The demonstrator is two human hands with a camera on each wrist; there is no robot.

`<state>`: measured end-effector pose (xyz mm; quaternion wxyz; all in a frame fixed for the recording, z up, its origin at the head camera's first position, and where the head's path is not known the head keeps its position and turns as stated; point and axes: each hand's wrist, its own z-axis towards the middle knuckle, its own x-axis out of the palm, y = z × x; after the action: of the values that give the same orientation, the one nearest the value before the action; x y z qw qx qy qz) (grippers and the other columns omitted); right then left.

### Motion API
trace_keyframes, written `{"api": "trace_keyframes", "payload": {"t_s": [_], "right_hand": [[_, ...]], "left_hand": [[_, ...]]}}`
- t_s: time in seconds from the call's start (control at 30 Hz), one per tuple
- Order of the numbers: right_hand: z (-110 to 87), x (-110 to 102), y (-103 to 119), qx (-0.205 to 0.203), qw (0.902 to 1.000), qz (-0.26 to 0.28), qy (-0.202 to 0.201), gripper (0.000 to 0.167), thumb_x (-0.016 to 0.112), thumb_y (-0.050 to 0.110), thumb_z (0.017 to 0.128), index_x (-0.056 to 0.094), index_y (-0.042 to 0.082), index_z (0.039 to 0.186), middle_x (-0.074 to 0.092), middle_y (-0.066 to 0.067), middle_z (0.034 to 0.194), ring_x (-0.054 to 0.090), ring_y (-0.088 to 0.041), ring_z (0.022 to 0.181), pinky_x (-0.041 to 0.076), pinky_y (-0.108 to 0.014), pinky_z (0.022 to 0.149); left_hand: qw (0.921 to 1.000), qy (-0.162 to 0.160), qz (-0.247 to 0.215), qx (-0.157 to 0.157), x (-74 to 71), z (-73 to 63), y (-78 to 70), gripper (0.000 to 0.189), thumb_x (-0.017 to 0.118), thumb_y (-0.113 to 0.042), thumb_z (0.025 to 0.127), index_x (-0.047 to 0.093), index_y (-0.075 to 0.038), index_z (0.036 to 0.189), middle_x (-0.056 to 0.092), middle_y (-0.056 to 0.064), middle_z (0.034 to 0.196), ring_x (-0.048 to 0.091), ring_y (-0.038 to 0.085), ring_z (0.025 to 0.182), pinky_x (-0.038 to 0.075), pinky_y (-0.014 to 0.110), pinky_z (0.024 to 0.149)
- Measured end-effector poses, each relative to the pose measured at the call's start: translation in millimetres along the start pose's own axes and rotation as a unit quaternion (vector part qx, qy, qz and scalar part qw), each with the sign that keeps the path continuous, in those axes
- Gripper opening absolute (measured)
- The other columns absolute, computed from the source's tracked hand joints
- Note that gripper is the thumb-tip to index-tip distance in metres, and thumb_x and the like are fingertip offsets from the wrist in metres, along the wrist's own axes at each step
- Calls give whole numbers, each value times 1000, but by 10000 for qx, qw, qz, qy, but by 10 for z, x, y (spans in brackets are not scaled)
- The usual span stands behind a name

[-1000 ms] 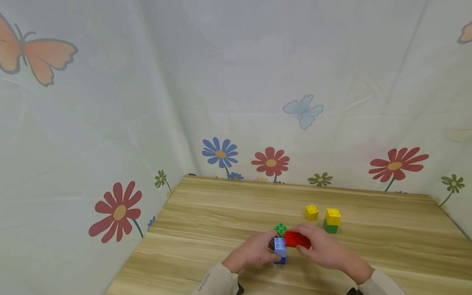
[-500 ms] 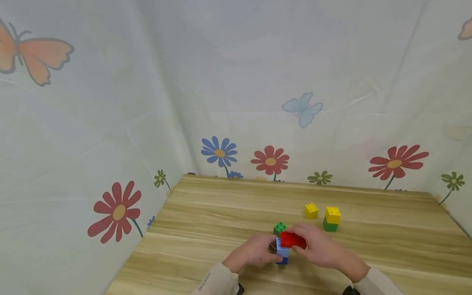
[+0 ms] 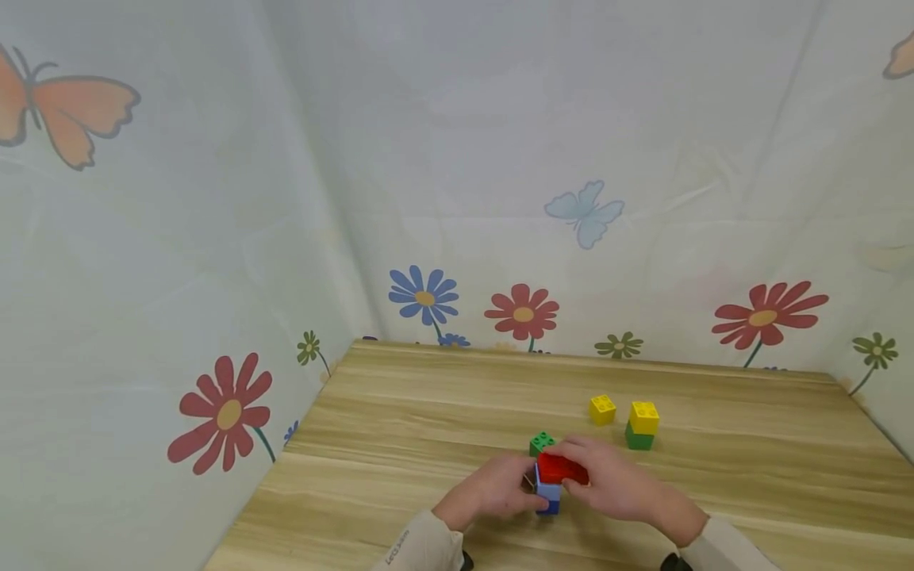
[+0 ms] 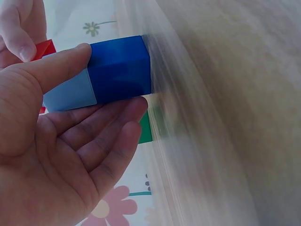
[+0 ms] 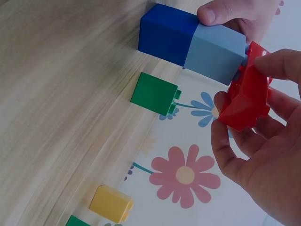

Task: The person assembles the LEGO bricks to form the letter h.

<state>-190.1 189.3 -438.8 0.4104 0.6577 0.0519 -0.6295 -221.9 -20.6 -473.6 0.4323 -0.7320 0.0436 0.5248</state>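
My left hand point(image 3: 493, 485) grips a small stack made of a light blue brick point(image 5: 214, 52) on a dark blue brick point(image 5: 167, 35), thumb on one side and fingers on the other. The stack stands upright on the table. Between the thumb and fingers of my right hand point(image 3: 614, 480) is a longer red brick point(image 5: 247, 96), one end over the light blue brick's studs. In the right wrist view it sits tilted, with a slim gap and studs showing under it. Its other end juts out toward my right palm. Just behind the stack stands a green brick point(image 3: 540, 442).
A lone yellow brick point(image 3: 602, 410) sits farther back on the wooden table point(image 3: 428, 396). To its right, another yellow brick point(image 3: 644, 416) tops a green brick point(image 3: 639, 440). A flower-print cloth point(image 3: 457, 198) hangs behind and left of the table.
The red brick has moved left in my right hand, from beside the light blue brick to over its top. My left hand still holds the blue stack, which has shifted slightly right.
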Motion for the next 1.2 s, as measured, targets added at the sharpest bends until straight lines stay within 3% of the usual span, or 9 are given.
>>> {"api": "trace_keyframes", "payload": {"t_s": [0.37, 0.83, 1.2], "right_hand": [[21, 27, 28, -79, 9999, 108, -90, 40, 68, 20, 88, 58, 13, 126, 58, 6, 114, 53, -9, 92, 50, -30, 80], [51, 21, 25, -351, 9990, 208, -194, 39, 71, 16, 85, 60, 12, 122, 59, 7, 109, 53, -8, 89, 51, -28, 77], [60, 25, 1, -261, 9993, 214, -148, 37, 71, 19, 86, 62, 15, 121, 59, 7, 110, 53, -8, 88, 50, -26, 77]], "left_hand": [[9996, 23, 145, 239, -3, 14, 12, 29, 74, -26, 83, 65, -17, 109, 64, -12, 89, 57, -1, 79, 46, 16, 70], [9998, 150, -91, 47, -9, 39, 22, 27, 74, -26, 83, 65, -18, 107, 64, -13, 90, 57, -3, 78, 47, 17, 69], [9997, 174, -182, -3, -24, 33, 9, 28, 75, -25, 82, 66, -17, 106, 64, -11, 90, 58, -2, 77, 47, 18, 69]]}}
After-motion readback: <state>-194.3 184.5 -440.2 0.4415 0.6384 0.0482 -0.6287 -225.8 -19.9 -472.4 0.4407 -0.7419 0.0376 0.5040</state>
